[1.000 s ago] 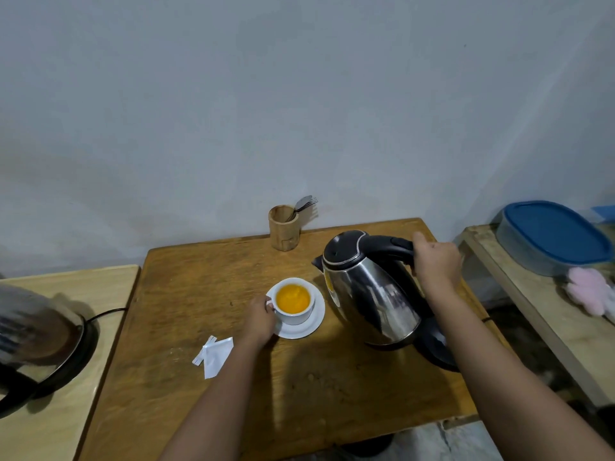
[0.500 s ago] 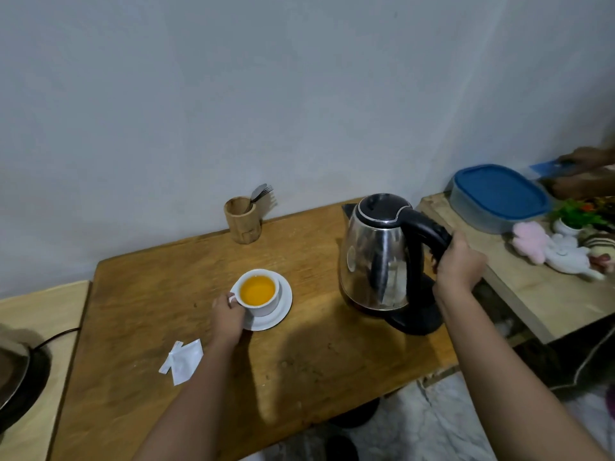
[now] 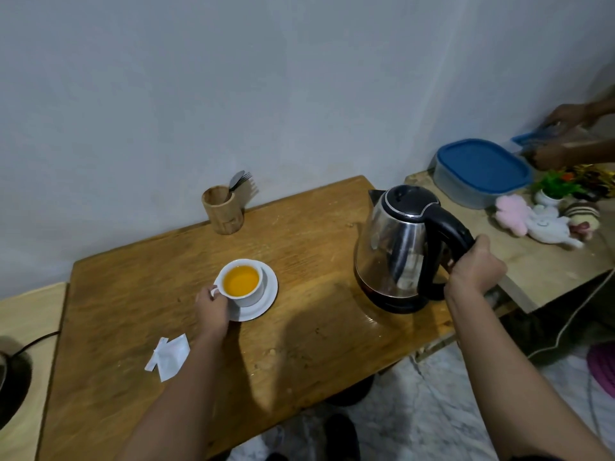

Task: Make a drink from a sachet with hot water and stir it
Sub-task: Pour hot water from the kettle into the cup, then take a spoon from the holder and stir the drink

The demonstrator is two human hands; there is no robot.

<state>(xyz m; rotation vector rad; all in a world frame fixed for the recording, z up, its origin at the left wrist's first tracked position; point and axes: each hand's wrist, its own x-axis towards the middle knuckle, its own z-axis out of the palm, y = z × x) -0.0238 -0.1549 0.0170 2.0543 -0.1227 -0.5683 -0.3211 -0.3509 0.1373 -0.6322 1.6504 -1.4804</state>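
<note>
Head view. A wooden bench [image 3: 299, 344] stands against a pale wall. Near its middle, a white cup [image 3: 244, 284] filled with orange liquid stands upright on a white saucer [image 3: 263, 306]. The left hand [image 3: 211, 311] is closed on the cup's handle at the cup's left side, the fingers pinched narrow around it. Toward the right edge of the bench, a steel kettle [image 3: 396, 254] with a black lid sits upright on its black base [image 3: 396, 302]; the right hand [image 3: 474, 269] is wrapped in a full grip around the kettle's black handle, on the side facing the right edge. Cup and kettle stand well apart. A torn white sachet [image 3: 169, 357] lies flat near the front-left part of the bench, just left of the left forearm. At the back edge, near the wall, a wooden holder [image 3: 222, 209] holds cutlery whose tops show above its rim. Beyond the right edge, a second, paler bench [image 3: 532, 271] carries a container with a blue lid [image 3: 482, 168], soft toys [image 3: 532, 217] and a small potted plant [image 3: 554, 188]; another person's hands [image 3: 565, 134] appear blurred at its far end.
</note>
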